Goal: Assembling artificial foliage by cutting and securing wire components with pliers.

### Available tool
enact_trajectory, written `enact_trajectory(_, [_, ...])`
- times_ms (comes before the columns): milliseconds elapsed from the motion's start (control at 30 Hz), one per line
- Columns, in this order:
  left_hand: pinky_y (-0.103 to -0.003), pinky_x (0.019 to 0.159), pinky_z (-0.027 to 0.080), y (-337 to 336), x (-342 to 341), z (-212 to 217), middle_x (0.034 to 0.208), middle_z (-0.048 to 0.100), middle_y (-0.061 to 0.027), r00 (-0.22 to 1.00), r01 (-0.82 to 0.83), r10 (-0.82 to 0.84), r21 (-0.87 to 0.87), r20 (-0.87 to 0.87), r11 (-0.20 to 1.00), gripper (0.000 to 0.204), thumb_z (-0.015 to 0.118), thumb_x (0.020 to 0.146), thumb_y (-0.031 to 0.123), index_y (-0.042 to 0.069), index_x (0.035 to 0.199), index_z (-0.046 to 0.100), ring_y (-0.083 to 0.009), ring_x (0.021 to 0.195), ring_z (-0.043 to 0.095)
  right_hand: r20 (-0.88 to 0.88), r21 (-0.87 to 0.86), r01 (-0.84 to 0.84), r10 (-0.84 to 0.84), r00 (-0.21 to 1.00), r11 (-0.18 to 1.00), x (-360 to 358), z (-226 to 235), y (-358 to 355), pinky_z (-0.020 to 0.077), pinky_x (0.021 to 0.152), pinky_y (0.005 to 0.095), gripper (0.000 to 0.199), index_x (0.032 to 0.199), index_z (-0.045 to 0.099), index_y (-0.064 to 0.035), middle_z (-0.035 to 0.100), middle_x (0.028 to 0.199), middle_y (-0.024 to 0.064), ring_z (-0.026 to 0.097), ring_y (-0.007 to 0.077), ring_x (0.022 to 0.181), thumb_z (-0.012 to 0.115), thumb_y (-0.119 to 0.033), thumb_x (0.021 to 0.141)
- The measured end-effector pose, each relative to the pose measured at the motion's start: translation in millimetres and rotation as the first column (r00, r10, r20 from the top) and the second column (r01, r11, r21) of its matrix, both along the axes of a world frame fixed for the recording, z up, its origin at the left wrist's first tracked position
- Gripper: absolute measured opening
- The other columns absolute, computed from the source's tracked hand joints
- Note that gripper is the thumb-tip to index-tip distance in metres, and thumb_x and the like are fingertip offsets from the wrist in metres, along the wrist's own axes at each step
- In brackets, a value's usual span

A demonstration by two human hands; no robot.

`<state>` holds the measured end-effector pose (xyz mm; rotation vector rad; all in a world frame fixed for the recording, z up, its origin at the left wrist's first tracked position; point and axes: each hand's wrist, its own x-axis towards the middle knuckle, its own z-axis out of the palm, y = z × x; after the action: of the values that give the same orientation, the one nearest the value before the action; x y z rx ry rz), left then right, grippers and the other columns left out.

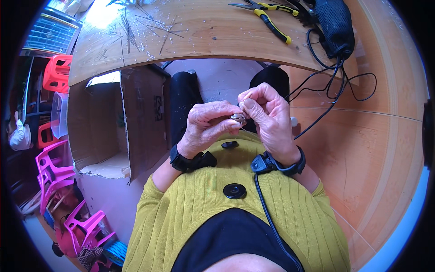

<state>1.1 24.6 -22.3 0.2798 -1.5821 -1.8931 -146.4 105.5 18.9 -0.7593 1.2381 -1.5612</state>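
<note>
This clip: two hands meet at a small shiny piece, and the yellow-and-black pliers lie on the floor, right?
Not quite: the head view shows the yellow-and-black pliers lying on the wooden table. The left hand and right hand do meet at a small shiny piece.

The small held piece [237, 118] is shiny metal, the desk [204, 38] at twelve o'clock smooth wood, the box [145, 118] at nine matt cardboard, the stool [84, 222] at eight glossy plastic, and the cardigan [195, 195] at six ribbed knit cloth.
</note>
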Motion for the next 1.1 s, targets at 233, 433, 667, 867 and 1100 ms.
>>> enact_trajectory(233, [-0.026,0.062,0.055,-2.8,0.6,-2.0,0.088,0.065,-0.0154,1.000,0.021,-0.021,-0.009,0.003,1.000,0.021,0.069,0.081,-0.001,-0.005,0.102,0.066,-0.0174,0.072,0.065,0.469,0.039,-0.133,0.099,0.878,0.990,-8.5,-5.8,-2.0,0.0499,0.071,0.0243,0.005,0.092,0.054,-0.0024,0.059,0.091,0.0071,0.056,0.0088,0.077,0.057,-0.006,0.094])
enact_trajectory(433, [-0.025,0.061,0.054,-1.6,0.0,-2.0,0.085,0.065,-0.0149,1.000,0.010,-0.008,0.086,-0.029,0.996,0.019,0.069,0.082,0.001,-0.006,0.100,0.066,-0.0171,0.071,0.065,0.506,0.043,-0.125,0.086,0.858,0.991,-8.4,-8.1,-3.7,0.0510,0.066,0.0232,0.008,0.093,0.055,-0.0014,0.061,0.087,0.0064,0.059,0.0096,0.074,0.059,-0.009,0.093])
enact_trajectory(667, [-0.025,0.061,0.054,-6.3,2.7,-5.0,0.084,0.065,-0.0149,1.000,0.028,-0.028,-0.002,0.007,1.000,0.020,0.070,0.081,0.001,-0.007,0.098,0.066,-0.0172,0.070,0.066,0.587,0.046,-0.182,0.120,0.801,0.982,-8.5,-10.8,-4.5,0.0509,0.072,0.0254,0.006,0.092,0.054,-0.0013,0.058,0.091,0.0084,0.056,0.0104,0.078,0.057,-0.006,0.094])
enact_trajectory(867, [-0.025,0.061,0.054,-8.0,-1.1,-3.7,0.082,0.066,-0.0144,1.000,-0.017,0.018,-0.134,0.010,0.991,0.021,0.071,0.080,0.002,-0.007,0.098,0.067,-0.0169,0.068,0.066,0.532,0.011,-0.090,0.070,0.844,0.996,-3.5,-10.4,-5.6,0.0477,0.071,0.0230,0.007,0.090,0.054,-0.0016,0.057,0.090,0.0076,0.052,0.0095,0.075,0.057,-0.006,0.094])
enact_trajectory(1100, [-0.024,0.061,0.054,-9.0,-3.8,-3.9,0.083,0.066,-0.0146,0.999,-0.038,0.037,-0.134,-0.011,0.990,0.020,0.070,0.080,0.000,-0.007,0.098,0.067,-0.0164,0.068,0.066,0.470,-0.013,-0.062,0.061,0.881,0.998,-4.1,-9.6,-6.5,0.0463,0.070,0.0225,0.006,0.090,0.054,-0.0022,0.056,0.090,0.0073,0.051,0.0091,0.074,0.056,-0.005,0.094])
